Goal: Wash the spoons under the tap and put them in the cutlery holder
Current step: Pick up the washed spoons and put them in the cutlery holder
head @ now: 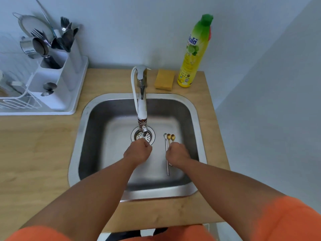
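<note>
Orange sleeves [286, 221] at the bottom edge, both forearms reaching out over the wooden counter [34, 153] into the steel sink [192, 108]. Three spoons [168, 145] lie side by side on the sink floor right of the drain [143, 136], long axes running near to far, bowls at the far end, handles pointing back toward the person. One is silver with a long handle, two are gold.

The right hand [177, 153] sits directly over the spoon handles, fingers curled downward; it looks to be touching or closing on the gold ones, but the fingertips are hidden, so I cannot tell if it truly grips them. The silver handle runs just left of that hand and sticks out behind it.

The left hand [138, 151] is curled into a loose fist just below the tap [142, 108] spout, at the near edge of the drain, holding nothing visible.

Farther back, a yellow sponge [164, 79] and a soap bottle [194, 54] stand behind the sink. Far left, the white cutlery holder [57, 80] stands on the drying rack [20, 101], well apart from the spoons, forks and spoons already upright in it.
</note>
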A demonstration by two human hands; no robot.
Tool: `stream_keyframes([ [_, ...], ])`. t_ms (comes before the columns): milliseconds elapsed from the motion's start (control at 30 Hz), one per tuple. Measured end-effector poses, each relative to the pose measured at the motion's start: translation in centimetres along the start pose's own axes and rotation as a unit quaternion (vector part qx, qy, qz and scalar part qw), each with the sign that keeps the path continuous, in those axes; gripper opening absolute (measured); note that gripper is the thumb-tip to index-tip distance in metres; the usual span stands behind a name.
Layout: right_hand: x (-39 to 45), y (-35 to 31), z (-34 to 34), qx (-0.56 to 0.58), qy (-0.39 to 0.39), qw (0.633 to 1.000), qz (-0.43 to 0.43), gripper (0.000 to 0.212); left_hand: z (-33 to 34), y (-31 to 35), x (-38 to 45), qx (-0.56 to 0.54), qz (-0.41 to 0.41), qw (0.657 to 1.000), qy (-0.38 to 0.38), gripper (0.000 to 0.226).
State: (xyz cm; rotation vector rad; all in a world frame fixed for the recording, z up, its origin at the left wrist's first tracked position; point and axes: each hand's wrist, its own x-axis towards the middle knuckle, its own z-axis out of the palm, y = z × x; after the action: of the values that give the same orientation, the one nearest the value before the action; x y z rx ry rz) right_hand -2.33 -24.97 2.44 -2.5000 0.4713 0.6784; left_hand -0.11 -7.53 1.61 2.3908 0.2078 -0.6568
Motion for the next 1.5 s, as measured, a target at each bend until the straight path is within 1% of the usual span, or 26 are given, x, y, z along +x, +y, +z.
stream_keyframes([
  [100,0.2,0.2,-0.3,0.019,0.004,1.000,0.009,0.015,2.2,1.0,0.1,-0.004,0.009,1.000,-0.019,0.012],
  [200,0.4,0.5,-0.7,0.028,0.001,0.999,0.018,0.013,4.1,1.8,0.2,0.000,0.010,0.999,-0.033,0.010],
  [367,1.0,0.9,-1.5,0.046,-0.002,0.998,0.035,0.018,6.4,2.9,0.5,0.005,-0.020,1.000,-0.019,0.015],
  [467,1.4,1.0,-1.7,0.054,-0.006,0.998,0.033,0.015,7.3,3.3,0.9,0.011,-0.041,0.999,-0.008,0.020],
  [600,1.9,0.8,-1.8,0.052,-0.013,0.998,0.037,0.016,7.9,3.4,1.1,0.028,-0.057,0.998,0.016,0.020],
  [667,2.3,0.6,-1.7,0.050,-0.017,0.998,0.036,0.013,8.1,3.4,1.2,0.023,-0.060,0.998,0.023,0.020],
  [733,2.7,0.6,-1.7,0.043,-0.017,0.998,0.037,0.013,8.1,3.4,1.3,0.012,-0.065,0.997,0.030,0.020],
  [833,3.4,0.5,-1.6,0.042,-0.008,0.998,0.048,0.018,7.9,3.4,1.5,0.013,-0.072,0.997,0.029,0.023],
  [967,4.0,0.5,-1.0,0.032,-0.006,0.998,0.061,0.017,7.5,3.5,1.6,0.030,-0.088,0.995,0.027,0.019],
  [1067,4.4,0.6,-0.4,0.020,-0.001,0.998,0.066,0.020,7.7,3.3,1.8,0.064,-0.071,0.995,0.008,0.027],
  [1133,4.6,0.7,0.0,0.008,0.004,0.998,0.068,0.023,7.5,3.1,2.0,0.098,-0.047,0.994,-0.017,0.025],
  [1200,4.7,0.7,0.3,-0.004,0.004,0.998,0.068,0.022,7.3,3.0,2.2,0.133,-0.026,0.990,-0.039,0.020],
  [1267,4.9,0.7,0.5,-0.013,0.004,0.998,0.069,0.019,7.1,2.9,2.2,0.151,-0.018,0.987,-0.057,0.020],
  [1333,5.0,0.7,0.7,-0.026,0.008,0.997,0.065,0.021,6.8,2.3,1.9,0.146,-0.025,0.987,-0.066,0.018],
  [1400,5.1,0.8,1.1,-0.037,0.013,0.998,0.058,0.025,6.4,1.5,1.4,0.133,-0.037,0.988,-0.067,0.021],
  [1500,4.9,0.7,1.7,-0.060,0.010,0.997,0.042,0.018,5.1,-0.3,1.0,0.100,-0.050,0.992,-0.063,0.022],
])
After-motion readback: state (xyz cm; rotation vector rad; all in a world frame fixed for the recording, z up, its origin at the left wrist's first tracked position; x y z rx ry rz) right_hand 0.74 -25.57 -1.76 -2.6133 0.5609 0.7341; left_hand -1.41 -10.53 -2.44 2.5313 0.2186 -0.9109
